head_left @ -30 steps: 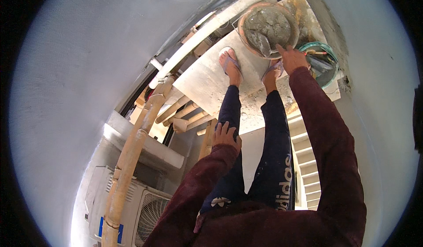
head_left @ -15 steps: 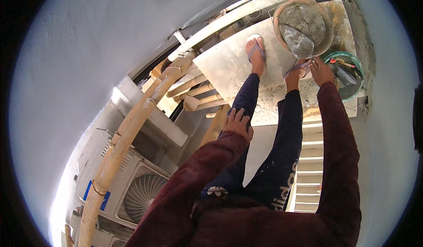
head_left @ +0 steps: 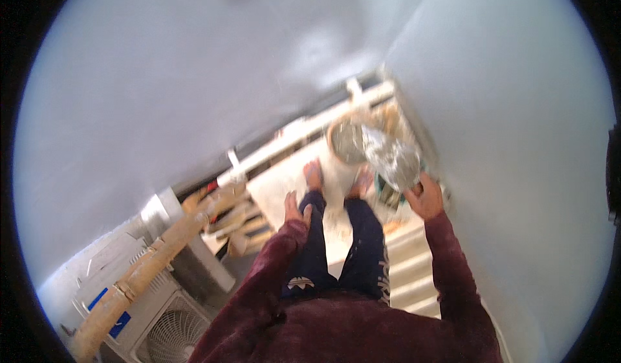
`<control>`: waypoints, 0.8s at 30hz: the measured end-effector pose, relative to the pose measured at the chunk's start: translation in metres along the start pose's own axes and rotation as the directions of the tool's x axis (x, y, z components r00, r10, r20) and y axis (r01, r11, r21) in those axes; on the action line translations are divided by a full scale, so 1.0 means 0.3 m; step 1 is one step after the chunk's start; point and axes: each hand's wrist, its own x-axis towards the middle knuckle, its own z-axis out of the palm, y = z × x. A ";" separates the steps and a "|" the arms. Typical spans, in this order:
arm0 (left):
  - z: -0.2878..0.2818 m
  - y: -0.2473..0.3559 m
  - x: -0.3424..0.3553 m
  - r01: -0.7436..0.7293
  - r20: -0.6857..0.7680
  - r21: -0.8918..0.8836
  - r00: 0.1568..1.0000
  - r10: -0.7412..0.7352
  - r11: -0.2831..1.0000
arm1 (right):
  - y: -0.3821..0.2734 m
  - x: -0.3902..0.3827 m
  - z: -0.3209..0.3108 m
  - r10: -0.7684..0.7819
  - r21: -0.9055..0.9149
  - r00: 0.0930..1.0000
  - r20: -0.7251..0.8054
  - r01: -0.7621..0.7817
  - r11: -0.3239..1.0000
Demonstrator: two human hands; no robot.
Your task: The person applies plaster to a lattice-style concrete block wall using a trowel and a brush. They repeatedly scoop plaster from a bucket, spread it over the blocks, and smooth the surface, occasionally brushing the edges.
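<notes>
My right hand [head_left: 425,198] is closed around the handle end of a trowel [head_left: 391,156], its grey blade smeared by motion. The blade is raised, overlapping the view of a round bucket of grey mortar [head_left: 347,142]. Whether mortar sits on the blade is too blurred to tell. Partly hidden below the trowel is a teal bucket [head_left: 390,197] with tools in it. My left hand [head_left: 295,209] holds nothing; its fingers are stretched out beside my left knee.
I stand in sandals on a pale board [head_left: 278,176]. Bamboo poles [head_left: 152,269] run along the left, by an air-conditioner unit [head_left: 165,330]. Smooth grey walls [head_left: 194,72] rise ahead and on the right. Pale slats [head_left: 414,269] lie below the board.
My right hand has lifted the trowel up from the mortar bucket. My left hand has come away from my thigh. The view has risen, showing more wall.
</notes>
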 end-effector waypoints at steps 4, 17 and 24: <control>-0.236 0.226 0.157 -0.154 -0.459 0.032 0.875 0.151 0.988 | -0.317 -0.101 -0.426 -0.339 -0.035 0.903 -0.265 0.342 0.939; -1.286 1.002 0.310 -0.381 -0.976 0.212 -0.042 0.212 0.900 | -1.214 -0.131 -1.232 -0.836 -0.616 0.432 -0.338 0.570 0.543; -1.319 1.036 0.457 -0.161 -0.981 0.167 -0.124 0.148 0.973 | -1.414 -0.057 -1.366 -0.905 -0.866 0.419 -0.073 0.424 0.266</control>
